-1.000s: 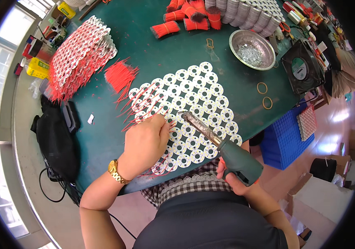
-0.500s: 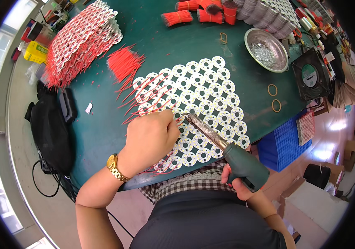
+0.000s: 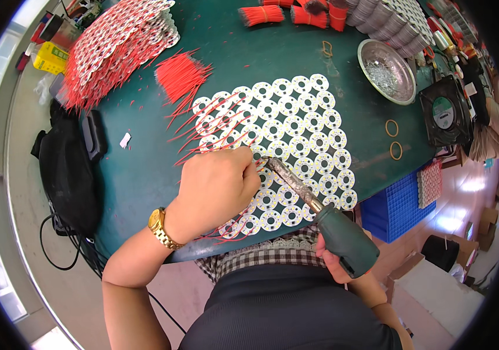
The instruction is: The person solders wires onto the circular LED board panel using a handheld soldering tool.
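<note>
A sheet of round white LED circuit boards lies on the green table in front of me. Short red wires stick out leftward from its left-hand discs. My left hand is closed over the sheet's left part, its fingertips pinched around a bit of red wire, mostly hidden by the hand. My right hand grips the green handle of a soldering iron. The iron's dark bent tip meets the sheet right beside my left fingertips; whether it touches a board or the wire is too small to tell.
A loose pile of red wires lies beyond the sheet. Wired boards stand stacked far left. Bundled red wires, a metal bowl, rubber bands and a black fan lie around. A black bag sits left.
The whole view has shifted slightly. The iron's tip sits a little nearer to me on the sheet, still beside my left fingertips; both grips look the same.
</note>
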Motion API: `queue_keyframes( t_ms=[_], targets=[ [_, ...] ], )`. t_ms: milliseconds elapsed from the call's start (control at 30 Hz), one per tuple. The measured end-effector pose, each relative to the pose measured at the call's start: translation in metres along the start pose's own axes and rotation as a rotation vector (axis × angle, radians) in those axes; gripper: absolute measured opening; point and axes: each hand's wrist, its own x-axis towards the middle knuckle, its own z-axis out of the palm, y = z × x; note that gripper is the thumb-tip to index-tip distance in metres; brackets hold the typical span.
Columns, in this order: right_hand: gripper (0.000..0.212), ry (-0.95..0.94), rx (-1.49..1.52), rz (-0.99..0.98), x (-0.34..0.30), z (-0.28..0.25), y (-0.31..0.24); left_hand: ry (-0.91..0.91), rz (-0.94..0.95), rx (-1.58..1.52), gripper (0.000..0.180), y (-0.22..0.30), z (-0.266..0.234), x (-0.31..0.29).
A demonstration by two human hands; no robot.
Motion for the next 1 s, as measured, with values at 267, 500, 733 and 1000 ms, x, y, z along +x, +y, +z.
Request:
queue_keyframes(
  t_ms=[267, 500, 733, 1000],
  targets=[
    [0.051, 0.087, 0.119, -0.123, -0.015, 0.009, 0.018, -0.004, 0.011, -0.003, 0.017, 0.000, -0.001, -0.001],
    [0.050, 0.093, 0.232, 0.036, -0.014, 0.002, 0.000, -0.145, -0.069, 0.130, 0.021, 0.009, -0.041, -0.012],
    [0.053, -0.102, 0.434, 0.075, -0.027, -0.011, 0.009, 0.084, 0.067, -0.154, 0.019, 0.022, -0.022, -0.019],
    [0.035, -0.049, 0.304, 0.049, -0.035, -0.002, 0.024, 0.001, 0.022, -0.007, 0.019, 0.011, 0.003, -0.025]
  ],
)
